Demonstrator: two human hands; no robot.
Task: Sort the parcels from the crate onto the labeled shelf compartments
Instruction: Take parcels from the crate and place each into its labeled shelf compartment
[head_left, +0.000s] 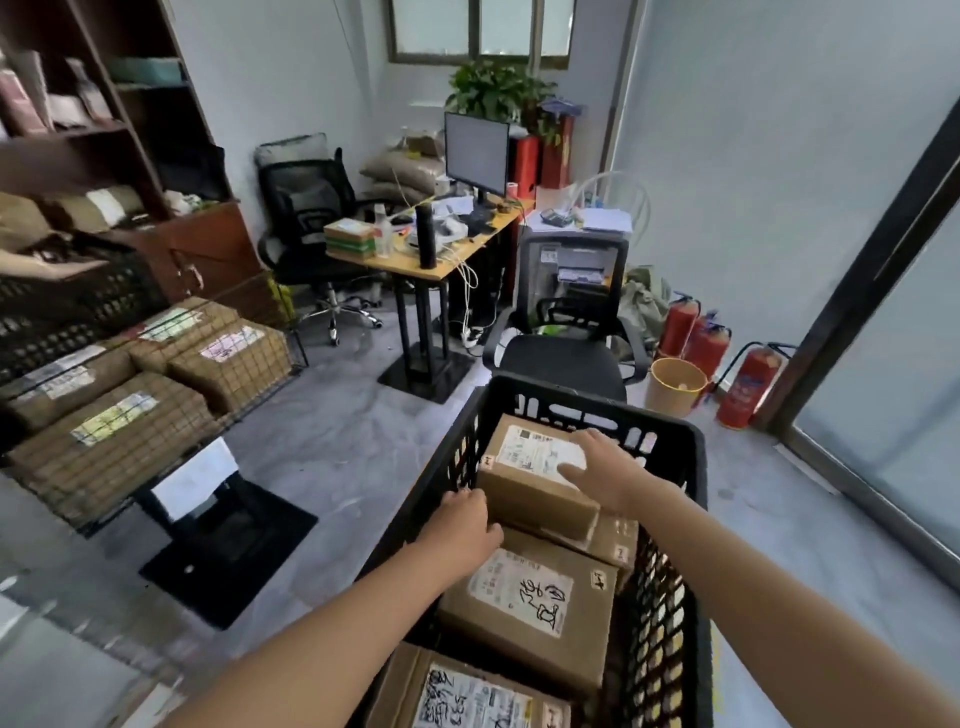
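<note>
While several brown packages (111, 415) already lie in the wire shelf (291, 358) at the left, each with a pale label too blurred to read, the sorting looks far from finished, since the black crate (597, 400) in the middle holds at least four boxes more. The left hand (465, 527) has its fingers curled against the near left edge of the top box (524, 499), apparently gripping it. That box sits highest in the crate, resting on the ones beneath, and its white shipping label (530, 452) carries print too small to make out. Below it the middle box (524, 644) and the nearest box (410, 691) have labels scrawled over in bold black marker, handwritten characters I cannot read with confidence, plus small corner stickers. The right hand (608, 467) lies spread on the top box's right side, thumb out, fingers fairly straight, pressing rather than clutching. This looks like the start of lifting that box out, with the rest to follow.
</note>
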